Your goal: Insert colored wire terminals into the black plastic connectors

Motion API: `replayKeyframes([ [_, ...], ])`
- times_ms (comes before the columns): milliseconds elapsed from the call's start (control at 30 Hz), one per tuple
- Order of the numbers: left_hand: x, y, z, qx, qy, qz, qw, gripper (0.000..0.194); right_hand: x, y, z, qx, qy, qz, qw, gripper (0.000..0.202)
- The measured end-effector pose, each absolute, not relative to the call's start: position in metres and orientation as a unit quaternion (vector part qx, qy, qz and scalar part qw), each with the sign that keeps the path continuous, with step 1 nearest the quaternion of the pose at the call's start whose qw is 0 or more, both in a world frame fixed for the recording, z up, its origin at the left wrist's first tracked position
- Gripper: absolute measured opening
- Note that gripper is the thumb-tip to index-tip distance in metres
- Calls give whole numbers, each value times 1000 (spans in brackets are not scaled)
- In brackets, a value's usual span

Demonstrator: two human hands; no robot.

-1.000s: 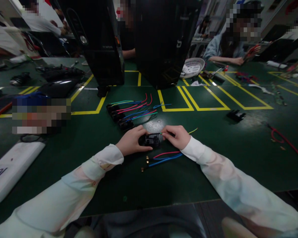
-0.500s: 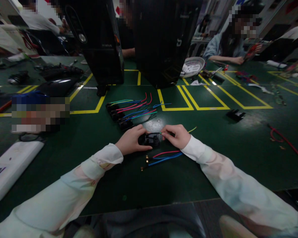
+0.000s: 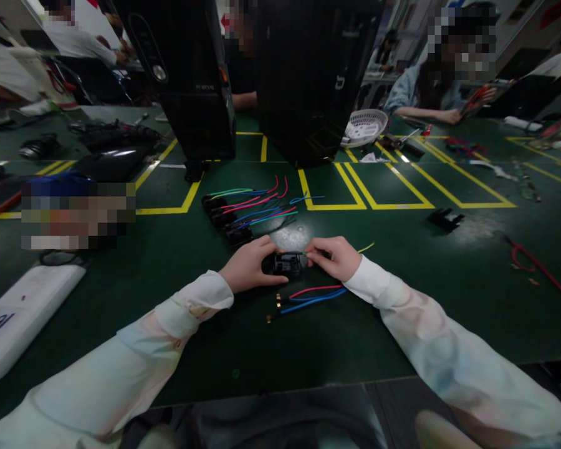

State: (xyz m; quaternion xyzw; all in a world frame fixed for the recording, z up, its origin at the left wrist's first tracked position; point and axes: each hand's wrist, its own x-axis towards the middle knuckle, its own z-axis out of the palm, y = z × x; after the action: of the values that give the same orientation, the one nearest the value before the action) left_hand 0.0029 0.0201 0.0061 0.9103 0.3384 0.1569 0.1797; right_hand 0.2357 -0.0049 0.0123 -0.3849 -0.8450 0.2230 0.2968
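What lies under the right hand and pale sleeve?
A yellow-green wire shows beyond the right hand; thin red and blue wires reach the pale sleeve. What hand and sleeve cover is hidden.

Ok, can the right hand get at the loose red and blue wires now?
Probably yes: the red and blue wires lie on the near side of the right hand, their brass-coloured ends uncovered. It seems to pinch the yellow-green wire, though, and may need to let go.

Counted 1 held black block (image 3: 287,265), 1 held green wire (image 3: 366,247), 3 loose brass-tipped wires (image 3: 308,302), 1 bare block (image 3: 445,219) at right, 2 computer towers (image 3: 189,118), 1 basket (image 3: 365,125). Wired blocks (image 3: 238,234) overlapped, count unclear.
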Motion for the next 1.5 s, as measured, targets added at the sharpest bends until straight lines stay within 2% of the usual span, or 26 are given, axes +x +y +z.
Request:
replayKeyframes([
  [733, 3, 19, 6, 909, 345, 158, 173, 45, 232, -6, 11, -414, -828, 192, 325, 13],
  [900, 3, 20, 6, 909, 340, 160, 180, 47, 233, -6, 11, -382, -846, 217, 303, 11],
  [1500, 3, 20, 6, 909, 341, 159, 178, 48, 234, -7, 13, -386, -849, 190, 307, 12],
])
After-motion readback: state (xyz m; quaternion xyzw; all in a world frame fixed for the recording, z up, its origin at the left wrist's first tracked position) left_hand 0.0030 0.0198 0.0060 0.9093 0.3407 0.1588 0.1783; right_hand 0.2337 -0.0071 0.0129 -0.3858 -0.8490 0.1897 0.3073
